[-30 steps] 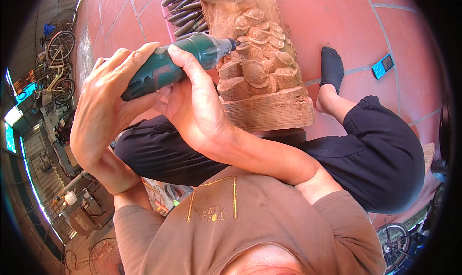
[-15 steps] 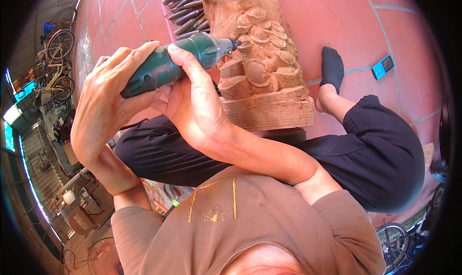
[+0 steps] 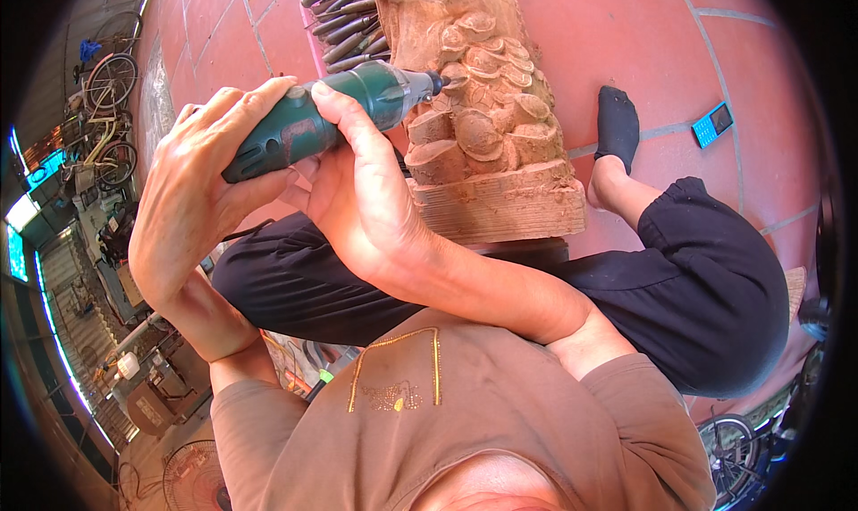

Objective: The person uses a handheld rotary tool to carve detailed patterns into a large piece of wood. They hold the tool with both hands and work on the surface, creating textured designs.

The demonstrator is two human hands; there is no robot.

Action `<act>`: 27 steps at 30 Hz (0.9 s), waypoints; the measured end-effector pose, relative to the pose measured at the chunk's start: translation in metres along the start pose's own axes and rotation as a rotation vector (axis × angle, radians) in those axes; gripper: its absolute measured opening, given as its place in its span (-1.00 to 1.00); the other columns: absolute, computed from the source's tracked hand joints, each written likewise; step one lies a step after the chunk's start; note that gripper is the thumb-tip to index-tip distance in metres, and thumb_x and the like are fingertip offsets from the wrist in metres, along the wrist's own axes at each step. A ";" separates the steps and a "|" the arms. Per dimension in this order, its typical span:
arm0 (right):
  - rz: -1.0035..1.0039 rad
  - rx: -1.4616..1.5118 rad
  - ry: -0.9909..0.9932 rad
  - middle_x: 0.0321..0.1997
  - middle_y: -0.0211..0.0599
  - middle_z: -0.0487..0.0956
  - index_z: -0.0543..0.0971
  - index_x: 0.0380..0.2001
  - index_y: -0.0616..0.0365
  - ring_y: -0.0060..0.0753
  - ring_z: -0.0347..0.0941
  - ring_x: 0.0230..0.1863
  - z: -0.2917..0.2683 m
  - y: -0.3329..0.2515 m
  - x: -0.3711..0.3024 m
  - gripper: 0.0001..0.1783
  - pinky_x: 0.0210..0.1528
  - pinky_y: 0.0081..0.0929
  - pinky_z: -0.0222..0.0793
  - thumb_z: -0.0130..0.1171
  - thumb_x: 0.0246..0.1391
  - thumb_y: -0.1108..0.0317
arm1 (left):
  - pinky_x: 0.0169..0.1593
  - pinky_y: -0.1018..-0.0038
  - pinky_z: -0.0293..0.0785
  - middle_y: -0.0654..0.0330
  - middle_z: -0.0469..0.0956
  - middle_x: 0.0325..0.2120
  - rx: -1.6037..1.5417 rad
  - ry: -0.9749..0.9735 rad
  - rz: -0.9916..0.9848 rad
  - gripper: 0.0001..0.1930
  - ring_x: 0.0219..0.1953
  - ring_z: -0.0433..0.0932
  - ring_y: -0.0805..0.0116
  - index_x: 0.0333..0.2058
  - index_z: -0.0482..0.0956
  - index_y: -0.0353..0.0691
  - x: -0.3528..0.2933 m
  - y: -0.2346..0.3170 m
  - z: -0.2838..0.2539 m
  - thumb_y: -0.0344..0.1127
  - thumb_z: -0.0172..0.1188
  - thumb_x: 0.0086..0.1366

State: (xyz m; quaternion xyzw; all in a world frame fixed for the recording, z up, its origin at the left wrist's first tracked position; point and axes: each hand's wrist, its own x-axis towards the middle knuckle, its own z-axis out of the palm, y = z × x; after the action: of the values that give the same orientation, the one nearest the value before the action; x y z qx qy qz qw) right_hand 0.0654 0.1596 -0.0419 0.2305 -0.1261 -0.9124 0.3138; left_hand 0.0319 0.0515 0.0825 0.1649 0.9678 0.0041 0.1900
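Two hands clamp the green rotary tool [image 3: 331,118]: left hand [image 3: 192,198] wraps its rear, right hand [image 3: 362,198] grips the front. Its tip stays pressed into the wooden carving [image 3: 483,118] on the red tiled floor [image 3: 626,46]; nothing has shifted, grinding continues.

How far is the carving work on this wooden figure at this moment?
Done: the pale carved wooden figure already has rounded shapes cut above its rough block base. In hand: the left hand and right hand hold the green rotary tool, its tip at the upper carving. Left: surfaces look coarse and unsmoothed.
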 end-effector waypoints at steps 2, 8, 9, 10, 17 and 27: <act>0.002 -0.004 -0.005 -0.32 -0.67 0.50 0.50 -0.20 -0.14 -0.69 0.33 -0.35 0.001 0.002 -0.001 -0.87 0.05 -0.36 0.41 0.17 0.33 0.13 | 0.02 0.23 0.46 0.02 0.57 -0.14 -0.005 0.004 0.003 -0.22 -0.13 0.53 -0.02 0.20 0.51 -0.23 -0.002 0.000 0.000 -0.26 0.46 -0.11; 0.006 -0.020 -0.032 -0.27 -0.68 0.51 0.50 -0.16 -0.14 -0.70 0.37 -0.26 -0.003 0.006 -0.002 -0.85 0.12 -0.32 0.40 0.17 0.32 0.12 | -0.02 0.27 0.44 0.08 0.59 -0.17 -0.011 0.034 0.016 -0.27 -0.16 0.54 0.02 0.19 0.51 -0.21 -0.007 0.000 0.000 -0.34 0.43 -0.06; 0.013 -0.022 -0.027 -0.26 -0.68 0.51 0.49 -0.16 -0.14 -0.70 0.38 -0.24 -0.001 0.006 -0.003 -0.84 0.13 -0.31 0.39 0.17 0.32 0.11 | -0.02 0.27 0.44 0.09 0.59 -0.17 -0.009 0.036 0.017 -0.27 -0.16 0.54 0.03 0.19 0.51 -0.21 -0.008 -0.001 0.000 -0.34 0.43 -0.06; 0.019 -0.024 -0.021 -0.25 -0.68 0.51 0.49 -0.15 -0.14 -0.70 0.39 -0.22 -0.001 0.006 -0.003 -0.84 0.15 -0.30 0.39 0.17 0.32 0.11 | -0.02 0.27 0.44 0.09 0.59 -0.17 -0.007 0.038 0.018 -0.27 -0.16 0.54 0.03 0.19 0.51 -0.20 -0.009 -0.002 0.001 -0.34 0.43 -0.06; 0.034 -0.035 -0.021 -0.17 -0.67 0.54 0.49 -0.11 -0.14 -0.69 0.44 -0.12 -0.002 0.009 -0.003 -0.80 0.21 -0.28 0.36 0.16 0.34 0.07 | -0.02 0.27 0.44 0.09 0.59 -0.17 -0.030 0.046 0.014 -0.26 -0.18 0.52 0.03 0.19 0.51 -0.21 -0.012 -0.005 0.003 -0.35 0.43 -0.07; 0.051 -0.053 -0.035 -0.18 -0.67 0.53 0.50 -0.12 -0.15 -0.69 0.44 -0.12 -0.007 0.016 0.001 -0.80 0.21 -0.28 0.36 0.14 0.34 0.05 | -0.03 0.26 0.44 0.09 0.58 -0.18 -0.039 0.046 0.009 -0.25 -0.18 0.51 0.02 0.20 0.51 -0.21 -0.018 -0.010 0.003 -0.34 0.44 -0.08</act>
State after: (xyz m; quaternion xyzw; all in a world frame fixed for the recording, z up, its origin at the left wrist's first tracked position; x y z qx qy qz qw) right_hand 0.0766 0.1460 -0.0427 0.2027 -0.1133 -0.9110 0.3409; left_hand 0.0453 0.0359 0.0859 0.1652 0.9710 0.0279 0.1707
